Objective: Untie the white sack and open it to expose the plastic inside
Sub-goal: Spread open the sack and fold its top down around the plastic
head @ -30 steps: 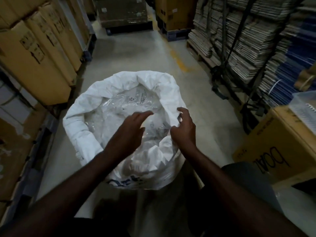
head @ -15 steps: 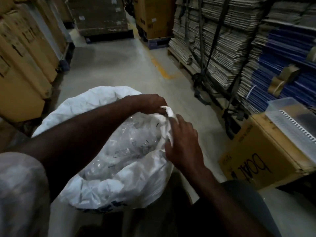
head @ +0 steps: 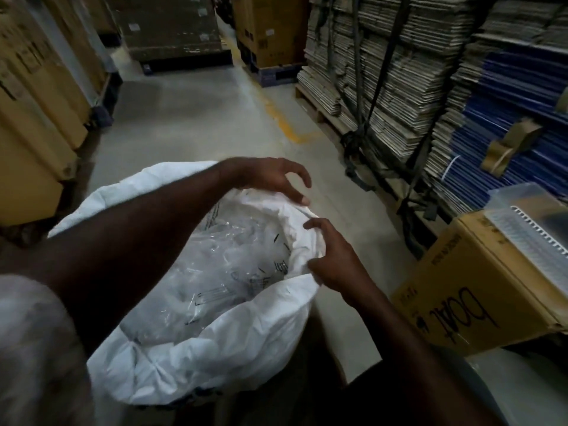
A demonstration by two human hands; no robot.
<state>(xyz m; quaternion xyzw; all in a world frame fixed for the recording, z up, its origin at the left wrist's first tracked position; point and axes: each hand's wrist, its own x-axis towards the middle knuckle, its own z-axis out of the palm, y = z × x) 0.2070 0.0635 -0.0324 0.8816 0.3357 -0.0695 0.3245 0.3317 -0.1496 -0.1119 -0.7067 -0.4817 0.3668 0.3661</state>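
The right hand (head: 333,262) gripped the sack (head: 215,358) rim; the left hand (head: 273,179) hovered above it, fingers loosely curled, holding nothing. Plastic (head: 221,272) showed inside.

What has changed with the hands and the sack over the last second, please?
The left hand swung across from the sack's middle to its far right rim; half a second ago it pinched the fabric there, and now its fingers arch over the rim, apparently released. The right hand moved up that edge and grips the white sack. The sack stays open, with the clear plastic exposed as before.
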